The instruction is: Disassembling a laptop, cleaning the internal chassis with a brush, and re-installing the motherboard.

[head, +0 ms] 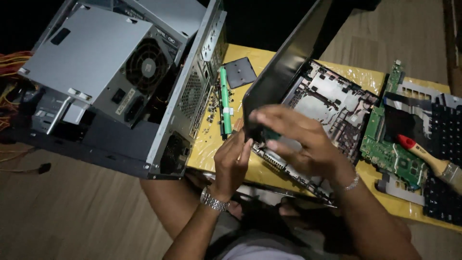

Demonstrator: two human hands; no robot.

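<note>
Both hands met at the near left corner of the opened laptop chassis (332, 103), which lay on the yellow-covered counter (214, 144) with its dark lid raised. The right hand (293, 137) curled over that corner, seemingly pinching a small green part, blurred. The left hand (232, 161) pressed its fingers against the lid's lower edge. A desktop case (120, 82) stood left; a green circuit board (390, 144) and red-handled brush (428, 156) lay right.

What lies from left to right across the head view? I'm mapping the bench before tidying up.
Orange wires → open desktop computer case → green stick-shaped part → opened laptop shell, worked on by the left hand and right hand → green circuit board → red-handled brush → black keyboard.
</note>
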